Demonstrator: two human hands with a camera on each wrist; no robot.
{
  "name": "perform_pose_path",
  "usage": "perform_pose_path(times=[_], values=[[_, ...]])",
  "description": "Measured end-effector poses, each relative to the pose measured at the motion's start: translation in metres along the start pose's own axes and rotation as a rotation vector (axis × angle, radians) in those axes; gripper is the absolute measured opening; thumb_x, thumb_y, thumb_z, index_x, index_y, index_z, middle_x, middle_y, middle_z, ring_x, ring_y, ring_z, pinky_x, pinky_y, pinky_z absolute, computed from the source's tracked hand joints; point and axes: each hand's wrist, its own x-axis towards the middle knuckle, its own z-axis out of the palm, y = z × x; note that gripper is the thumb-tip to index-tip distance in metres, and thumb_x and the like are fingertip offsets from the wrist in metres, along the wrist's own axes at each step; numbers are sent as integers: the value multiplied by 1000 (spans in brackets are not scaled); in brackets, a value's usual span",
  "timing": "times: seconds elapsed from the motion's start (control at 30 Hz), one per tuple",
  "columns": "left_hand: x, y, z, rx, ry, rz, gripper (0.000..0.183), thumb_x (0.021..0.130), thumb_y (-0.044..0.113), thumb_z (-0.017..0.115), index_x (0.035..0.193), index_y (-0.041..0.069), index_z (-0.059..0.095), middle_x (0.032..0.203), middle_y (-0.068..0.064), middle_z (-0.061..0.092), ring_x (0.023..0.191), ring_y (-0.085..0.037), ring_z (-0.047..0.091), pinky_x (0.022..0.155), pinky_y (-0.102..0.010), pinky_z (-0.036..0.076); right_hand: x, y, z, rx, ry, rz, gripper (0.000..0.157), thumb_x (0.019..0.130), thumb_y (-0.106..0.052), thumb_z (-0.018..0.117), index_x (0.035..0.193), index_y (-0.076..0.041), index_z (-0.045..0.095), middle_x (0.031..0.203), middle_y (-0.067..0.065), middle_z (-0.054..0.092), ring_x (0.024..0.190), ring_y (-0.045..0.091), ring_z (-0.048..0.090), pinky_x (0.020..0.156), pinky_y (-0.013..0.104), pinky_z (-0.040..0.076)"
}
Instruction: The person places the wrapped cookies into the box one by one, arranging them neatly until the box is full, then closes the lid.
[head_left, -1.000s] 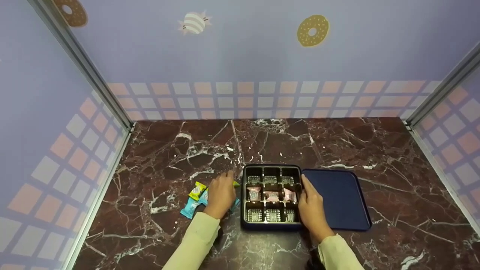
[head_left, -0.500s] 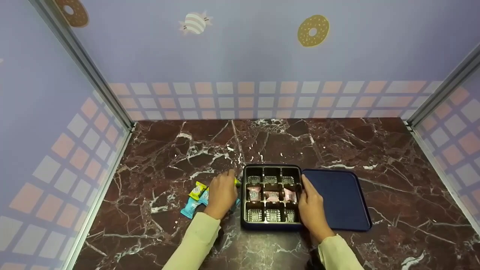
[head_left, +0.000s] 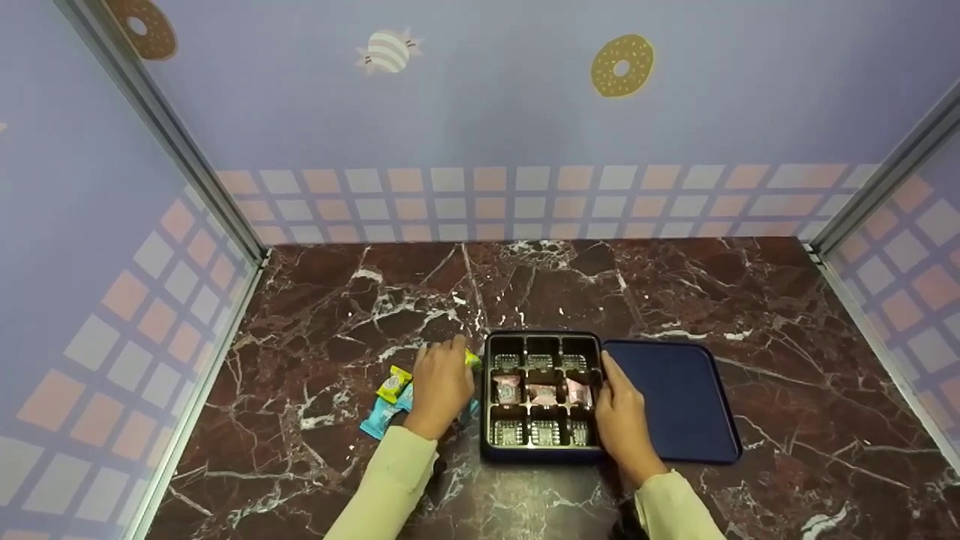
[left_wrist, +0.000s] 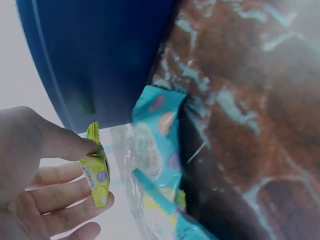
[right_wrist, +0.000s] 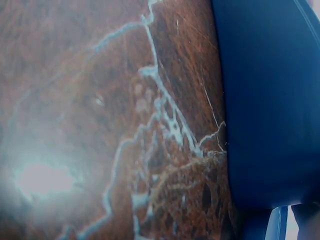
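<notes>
Pointing crimped end up in the left wrist view, long axis nearly upright, a little tilted: yellow sweet. Located just beside left wall of box, with narrow room there; more bare table farther away. Pinched between thumb and fingers of left hand, near blue sweets. Laid straight along box's right edge: fingers of right hand.

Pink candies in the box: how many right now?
3, all across the middle row of the box: left pink candy, centre pink candy and right pink candy. Any lying underneath would be hidden.
</notes>
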Motion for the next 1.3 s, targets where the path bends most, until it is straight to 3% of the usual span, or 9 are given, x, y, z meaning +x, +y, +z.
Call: perform_pose_path(times=[0.47,0.63,0.97,1.3], values=[[6,6,-17,-17,64,-23,23,75,7,73,95,9,63,84,-5,68,75,-28,63,69,-40,46,1,3,3,-2,33,-39,51,91,9,46,141,1,46,143,23,48,133,37,46,111,47,36],[8,10,-20,-16,60,-24,24,77,11,75,98,9,64,88,-5,70,78,-26,64,71,-40,45,2,3,3,8,33,-42,51,91,9,46,141,1,46,143,22,48,133,36,46,112,45,36],[10,20,-20,-37,92,34,22,74,13,78,92,11,65,87,-3,71,73,-24,63,69,-37,43,1,4,3,2,23,-15,52,90,10,45,141,2,45,144,22,47,134,36,45,113,46,34],[13,27,-15,-60,99,76,36,71,13,81,105,11,69,100,-5,74,90,-22,68,78,-38,46,1,2,3,10,21,-16,51,91,8,45,142,1,45,145,22,47,135,35,44,113,45,34]])
